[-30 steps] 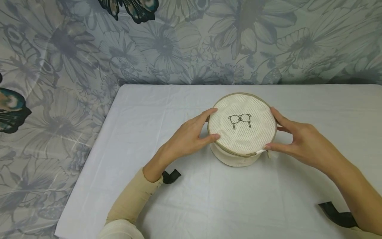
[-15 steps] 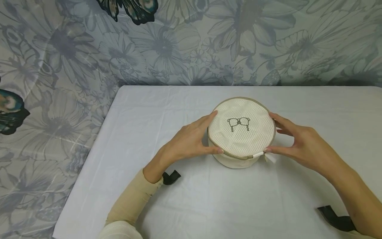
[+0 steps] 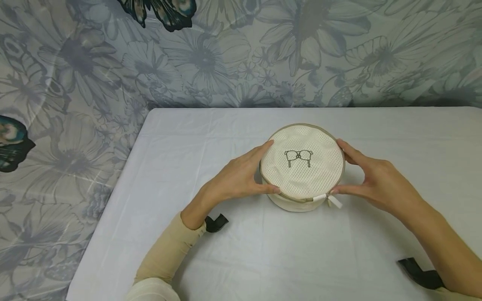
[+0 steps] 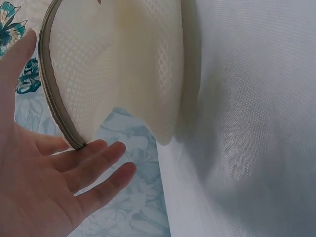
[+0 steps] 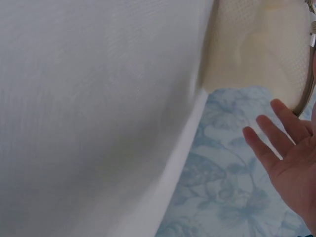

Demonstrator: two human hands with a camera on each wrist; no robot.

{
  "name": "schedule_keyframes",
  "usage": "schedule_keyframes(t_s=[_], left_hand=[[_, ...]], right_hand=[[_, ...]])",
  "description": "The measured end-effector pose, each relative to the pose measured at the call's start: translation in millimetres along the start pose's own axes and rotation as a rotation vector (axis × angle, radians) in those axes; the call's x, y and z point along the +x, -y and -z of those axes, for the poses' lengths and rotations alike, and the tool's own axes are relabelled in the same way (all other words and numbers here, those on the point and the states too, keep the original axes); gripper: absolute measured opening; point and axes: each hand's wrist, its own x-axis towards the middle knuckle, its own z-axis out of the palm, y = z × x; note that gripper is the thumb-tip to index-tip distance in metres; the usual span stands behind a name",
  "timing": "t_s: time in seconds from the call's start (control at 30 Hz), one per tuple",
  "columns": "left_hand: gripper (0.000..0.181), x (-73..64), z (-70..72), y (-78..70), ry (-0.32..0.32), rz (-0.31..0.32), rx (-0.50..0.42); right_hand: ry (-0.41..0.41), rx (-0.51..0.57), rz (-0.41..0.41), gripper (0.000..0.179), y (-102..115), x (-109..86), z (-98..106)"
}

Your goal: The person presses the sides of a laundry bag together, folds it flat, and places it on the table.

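A round cream mesh laundry bag (image 3: 305, 175) with a dark embroidered glasses-like motif on its lid stands on the white-covered table. A tan zipper circles the lid, and its white pull tab (image 3: 334, 202) hangs at the front right. My left hand (image 3: 237, 177) touches the left edge, thumb at the front and index finger farther back. In the left wrist view, its other fingers (image 4: 98, 170) stretch out below the zipper. On the opposite edge, my right hand (image 3: 380, 179) touches the rim with thumb and index finger spread. The right wrist view shows its other fingers (image 5: 269, 138) extended away from the mesh.
White cloth covers the table (image 3: 180, 146). Behind and to the left hangs a grey floral sheet (image 3: 203, 58) with dark butterfly prints. A black strap piece (image 3: 216, 223) shows at the left wrist, another (image 3: 421, 274) at the right.
The bag has come down from a tilted position to stand more upright, shifting slightly left and nearer. Both hands moved with it. The white pull tab has swung into fuller view.
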Motion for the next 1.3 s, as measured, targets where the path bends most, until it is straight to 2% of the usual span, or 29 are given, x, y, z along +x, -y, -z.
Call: schedule_keyframes(t_s=[0.27,0.7,1.0,1.3], left_hand=[[0.118,3.2,-4.4,1.6,0.039,0.007,-0.005],[0.117,5.1,-8.3,5.3,0.097,0.027,-0.006],[0.116,7.0,-9.5,5.2,0.11,0.042,0.012],[0.116,7.1,-14.3,8.2,0.121,0.036,-0.009]], right_hand=[[0.071,-0.03,0.021,0.12,-4.2,3.5,-3.8],[0.118,-0.01,0.001,0.116,-5.7,0.9,-9.3],[0.127,-0.03,0.004,0.114,-6.4,0.5,-12.8],[0.184,-0.015,-0.039,0.112,-5.9,1.7,-15.0]])
